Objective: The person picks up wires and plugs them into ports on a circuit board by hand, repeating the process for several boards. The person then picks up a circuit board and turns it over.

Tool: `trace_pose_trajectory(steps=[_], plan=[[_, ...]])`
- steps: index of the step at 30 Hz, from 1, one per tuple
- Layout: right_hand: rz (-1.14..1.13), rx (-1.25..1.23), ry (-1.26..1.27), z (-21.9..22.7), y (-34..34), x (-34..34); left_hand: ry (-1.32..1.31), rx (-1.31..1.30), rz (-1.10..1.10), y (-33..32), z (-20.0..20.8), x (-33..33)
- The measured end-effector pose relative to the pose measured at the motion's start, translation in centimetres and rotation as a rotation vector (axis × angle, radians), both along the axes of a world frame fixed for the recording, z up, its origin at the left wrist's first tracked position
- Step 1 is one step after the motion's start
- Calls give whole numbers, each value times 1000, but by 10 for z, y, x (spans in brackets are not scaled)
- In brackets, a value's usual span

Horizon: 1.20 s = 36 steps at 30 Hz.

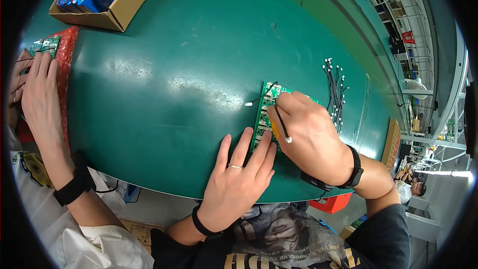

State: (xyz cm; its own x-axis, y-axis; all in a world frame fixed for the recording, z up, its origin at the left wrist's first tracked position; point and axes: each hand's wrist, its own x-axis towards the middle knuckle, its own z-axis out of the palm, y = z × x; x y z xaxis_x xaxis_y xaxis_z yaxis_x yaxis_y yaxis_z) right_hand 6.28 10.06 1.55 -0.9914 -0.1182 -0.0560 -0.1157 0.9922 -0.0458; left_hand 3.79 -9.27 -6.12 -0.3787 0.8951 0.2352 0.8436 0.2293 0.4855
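A green circuit board panel (268,100) lies on the table in front of me, partly covered by my hands. My left hand (238,175) rests flat with its fingers spread, the fingertips at the board's lower left edge. Over the board, my right hand (309,128) is closed in a pinch, with a short black cable (282,122) at its fingers; the cable's white plug hangs free. A yellow piece (274,130) shows below those fingers, its kind hidden. Another black cable (260,100) runs from the board's top to a white plug on the table.
Several black cables with white plugs (336,89) lie right of the board. At the far left stands a cardboard box (115,20) of blue packs with red wires. A co-worker's hand (41,87) works at another green board (46,45) on red bubble wrap (67,52).
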Motion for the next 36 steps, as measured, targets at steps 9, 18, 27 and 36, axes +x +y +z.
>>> trace_pose_trajectory(steps=[9, 18, 27, 36], plan=[[-28, -22, -26, 15, 9, 5, 0, 33, 12, 2, 0, 0], [-293, -689, -158, 57, 85, 65, -107, 168, 78, 3, 4, -1], [-361, -611, -74, 13, 109, 160, 102, -69, 134, 34, 29, -6], [-355, -696, 49, -7, 126, 212, 137, -168, 155, 39, 34, 1]])
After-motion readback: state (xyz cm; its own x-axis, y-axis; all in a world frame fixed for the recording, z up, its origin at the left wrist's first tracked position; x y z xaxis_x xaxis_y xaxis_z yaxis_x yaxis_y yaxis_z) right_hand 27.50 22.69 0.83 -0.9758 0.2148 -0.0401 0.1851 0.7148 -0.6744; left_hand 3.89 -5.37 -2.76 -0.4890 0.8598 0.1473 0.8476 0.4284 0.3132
